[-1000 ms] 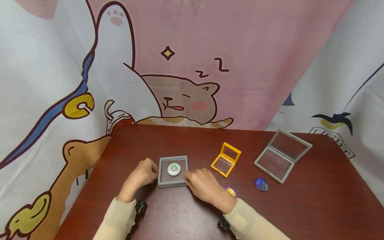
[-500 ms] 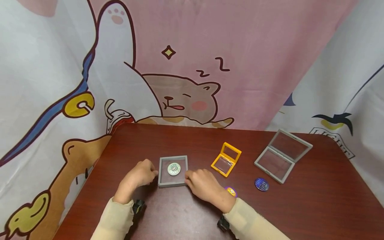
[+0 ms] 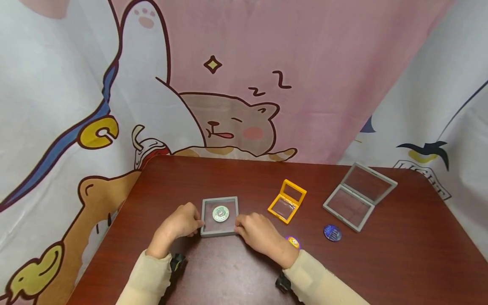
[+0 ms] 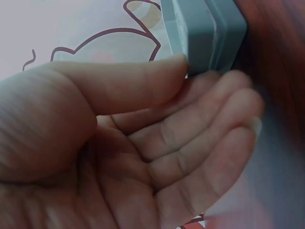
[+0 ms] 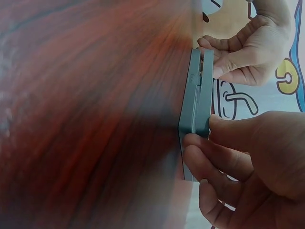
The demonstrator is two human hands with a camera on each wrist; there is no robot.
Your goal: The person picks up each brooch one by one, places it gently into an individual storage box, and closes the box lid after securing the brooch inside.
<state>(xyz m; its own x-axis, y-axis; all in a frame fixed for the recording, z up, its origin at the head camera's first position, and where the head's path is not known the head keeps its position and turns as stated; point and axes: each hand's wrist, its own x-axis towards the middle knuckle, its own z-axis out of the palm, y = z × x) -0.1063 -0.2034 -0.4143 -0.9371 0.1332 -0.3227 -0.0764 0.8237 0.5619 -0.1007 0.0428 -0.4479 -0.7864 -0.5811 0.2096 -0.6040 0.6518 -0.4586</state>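
A square grey display frame (image 3: pixel 219 234) with clear film lies on the table, a round pale green badge (image 3: pixel 220 214) with a cartoon figure at its middle. My left hand (image 3: pixel 181 221) pinches the frame's left edge; in the left wrist view the thumb (image 4: pixel 143 83) rests at its upper rim, the fingers curled below. My right hand (image 3: pixel 261 235) pinches the right edge near the front corner between thumb and fingers. From the right wrist view, the frame's two halves (image 5: pixel 205 95) lie nearly together, with a narrow gap widening towards the left hand.
Right of the hands, a small yellow frame (image 3: pixel 284 207) stands hinged open, and beyond it a larger grey frame (image 3: pixel 348 207), also open. A blue badge (image 3: pixel 332 233) lies before them. A purple-and-yellow badge (image 3: pixel 293 242) is partly hidden by the right forearm. A patterned curtain hangs behind the table (image 3: pixel 236 271).
The left thumb has moved slightly right onto the frame's left rim. The frame's front edge looks thinner, its halves closer together. The right hand keeps its grip.
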